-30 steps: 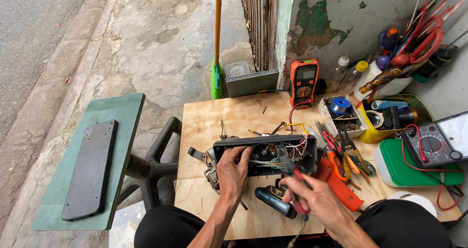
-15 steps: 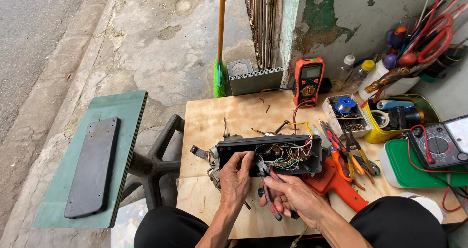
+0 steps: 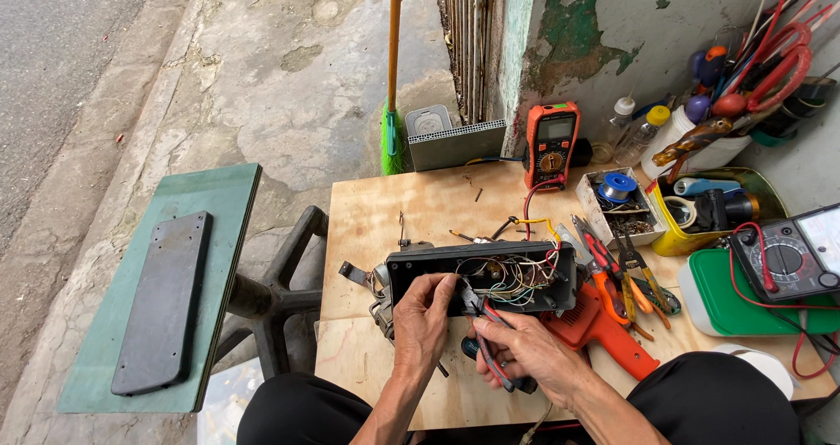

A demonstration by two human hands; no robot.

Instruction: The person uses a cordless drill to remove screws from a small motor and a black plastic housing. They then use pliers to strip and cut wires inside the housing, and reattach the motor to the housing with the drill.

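An opened black box (image 3: 411, 266) full of coloured wires (image 3: 512, 277) lies on the plywood table (image 3: 420, 209). My left hand (image 3: 426, 316) grips the box's near edge at its left part. My right hand (image 3: 529, 355) holds pliers with red and black handles (image 3: 490, 344); their jaws reach into the wires inside the box. An orange tool (image 3: 604, 327) lies just right of my right hand.
An orange multimeter (image 3: 551, 143) stands at the table's back, with a small parts tray (image 3: 621, 202), a yellow tub (image 3: 678, 235) and more pliers (image 3: 626, 274) to the right. A second meter (image 3: 787, 257) sits on a green-lidded box. A black cover plate (image 3: 162, 301) lies on a green stool at left.
My right hand has swapped a dark blue tool for the pliers and brought them up into the box's wires. My left hand shifted slightly along the box's edge.
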